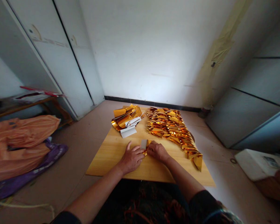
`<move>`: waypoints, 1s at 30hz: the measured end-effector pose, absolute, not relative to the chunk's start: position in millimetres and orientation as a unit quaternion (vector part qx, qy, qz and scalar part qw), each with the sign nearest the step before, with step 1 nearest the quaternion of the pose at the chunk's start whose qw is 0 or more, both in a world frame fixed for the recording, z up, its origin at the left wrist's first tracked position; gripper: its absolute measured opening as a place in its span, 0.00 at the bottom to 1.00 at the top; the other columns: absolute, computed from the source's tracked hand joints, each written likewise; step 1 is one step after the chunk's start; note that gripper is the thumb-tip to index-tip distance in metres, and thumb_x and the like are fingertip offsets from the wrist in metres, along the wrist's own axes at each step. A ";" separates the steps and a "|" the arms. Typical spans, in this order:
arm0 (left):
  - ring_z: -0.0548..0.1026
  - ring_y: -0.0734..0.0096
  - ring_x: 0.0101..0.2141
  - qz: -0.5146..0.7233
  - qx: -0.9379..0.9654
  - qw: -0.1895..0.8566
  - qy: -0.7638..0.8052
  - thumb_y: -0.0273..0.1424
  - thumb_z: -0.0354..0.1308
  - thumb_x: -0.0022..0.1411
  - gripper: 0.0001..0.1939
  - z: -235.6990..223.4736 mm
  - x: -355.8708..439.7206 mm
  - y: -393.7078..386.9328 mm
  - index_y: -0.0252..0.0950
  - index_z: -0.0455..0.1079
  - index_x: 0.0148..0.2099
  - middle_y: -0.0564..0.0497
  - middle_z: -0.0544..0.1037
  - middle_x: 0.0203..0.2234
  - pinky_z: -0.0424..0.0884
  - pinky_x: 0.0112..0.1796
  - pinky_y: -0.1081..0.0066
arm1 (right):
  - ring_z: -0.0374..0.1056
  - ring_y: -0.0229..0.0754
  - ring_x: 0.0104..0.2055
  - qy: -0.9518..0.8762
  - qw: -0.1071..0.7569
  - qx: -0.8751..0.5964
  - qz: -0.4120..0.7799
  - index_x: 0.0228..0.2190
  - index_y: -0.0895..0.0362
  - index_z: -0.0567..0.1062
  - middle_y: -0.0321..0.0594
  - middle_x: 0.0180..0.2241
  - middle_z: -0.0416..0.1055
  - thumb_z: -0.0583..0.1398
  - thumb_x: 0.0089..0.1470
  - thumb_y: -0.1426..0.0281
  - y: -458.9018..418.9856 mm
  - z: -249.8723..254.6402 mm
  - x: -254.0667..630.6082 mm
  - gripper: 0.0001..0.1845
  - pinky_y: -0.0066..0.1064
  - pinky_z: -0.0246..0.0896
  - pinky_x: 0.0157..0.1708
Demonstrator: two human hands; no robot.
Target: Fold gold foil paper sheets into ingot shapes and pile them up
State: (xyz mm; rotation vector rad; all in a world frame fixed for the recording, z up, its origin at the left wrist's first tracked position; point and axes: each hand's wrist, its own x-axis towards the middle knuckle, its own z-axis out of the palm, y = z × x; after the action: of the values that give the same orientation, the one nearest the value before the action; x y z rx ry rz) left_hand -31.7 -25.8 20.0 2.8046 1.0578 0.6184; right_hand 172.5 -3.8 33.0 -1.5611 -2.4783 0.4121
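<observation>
On the wooden board, a small sheet of gold foil paper point(149, 142) with a white back lies between my two hands, partly folded. My left hand point(131, 157) rests on the board, its fingers stretched toward the paper's left edge and its thumb apart. The fingers of my right hand point(157, 151) are curled around the sheet's right side, pinching it. Beyond my left hand is a loose pile of gold foil sheets point(128, 116), some showing white backs. Rows of folded gold foil pieces point(170, 124) run along the board's far right side, overlapping each other.
The wooden board point(107, 161) sits low in front of me, near a white wall point(142, 56). To the left are a cabinet point(58, 46), a wooden bench point(44, 101) and orange and purple bags point(21, 146). A white box point(256, 165) stands at the right, by a grey cabinet point(252, 102).
</observation>
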 end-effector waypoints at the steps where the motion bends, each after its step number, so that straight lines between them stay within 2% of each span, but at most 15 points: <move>1: 0.65 0.61 0.54 0.199 0.917 0.042 0.344 0.27 0.52 0.60 0.10 19.9 -32.1 -25.3 0.45 0.71 0.41 0.55 0.76 0.45 0.31 0.58 0.41 | 0.66 0.35 0.36 -0.833 0.084 -0.530 0.136 0.33 0.55 0.75 0.37 0.36 0.68 0.56 0.58 0.67 -3.9 34.4 170.9 0.08 0.24 0.54 0.35; 6: 0.65 0.61 0.54 0.191 0.920 0.038 0.339 0.27 0.51 0.60 0.11 19.4 -33.1 -24.3 0.46 0.71 0.42 0.55 0.76 0.45 0.32 0.58 0.41 | 0.66 0.34 0.33 -0.823 0.068 -0.550 0.124 0.32 0.55 0.75 0.37 0.36 0.68 0.56 0.58 0.66 -4.4 37.5 166.3 0.08 0.23 0.53 0.31; 12: 0.65 0.60 0.54 0.184 0.923 0.021 0.339 0.26 0.52 0.59 0.12 19.1 -33.3 -24.9 0.45 0.71 0.42 0.53 0.76 0.45 0.40 0.57 0.43 | 0.64 0.33 0.32 -0.839 0.072 -0.528 0.112 0.33 0.54 0.75 0.37 0.36 0.69 0.55 0.59 0.63 -0.2 31.9 168.1 0.10 0.23 0.52 0.29; 22: 0.70 0.67 0.49 0.196 0.920 0.051 0.335 0.25 0.52 0.59 0.11 14.9 -32.0 -24.4 0.43 0.70 0.42 0.53 0.75 0.47 0.52 0.55 0.54 | 0.63 0.34 0.31 -0.834 0.081 -0.530 0.128 0.30 0.55 0.74 0.36 0.32 0.70 0.58 0.55 0.66 2.2 37.0 166.6 0.07 0.23 0.51 0.29; 25: 0.69 0.66 0.50 0.195 0.920 0.040 0.339 0.25 0.52 0.59 0.11 13.2 -31.6 -26.0 0.42 0.70 0.43 0.52 0.75 0.48 0.52 0.55 0.53 | 0.63 0.34 0.31 -0.828 0.085 -0.537 0.138 0.29 0.55 0.74 0.35 0.31 0.69 0.59 0.54 0.67 1.6 38.4 164.9 0.06 0.23 0.50 0.28; 30: 0.64 0.62 0.55 0.188 0.913 0.028 0.361 0.25 0.51 0.59 0.15 8.9 -30.0 -29.1 0.43 0.67 0.48 0.51 0.74 0.49 0.46 0.57 0.47 | 0.61 0.33 0.29 -0.806 0.078 -0.567 0.152 0.28 0.55 0.74 0.34 0.31 0.69 0.59 0.53 0.67 0.8 39.8 161.9 0.05 0.23 0.49 0.27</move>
State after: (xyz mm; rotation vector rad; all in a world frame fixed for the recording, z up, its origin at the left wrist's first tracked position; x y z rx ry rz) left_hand -30.0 -29.1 8.9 2.8175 1.1154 0.5819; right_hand 161.9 0.8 39.8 -1.6970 -2.4131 0.4563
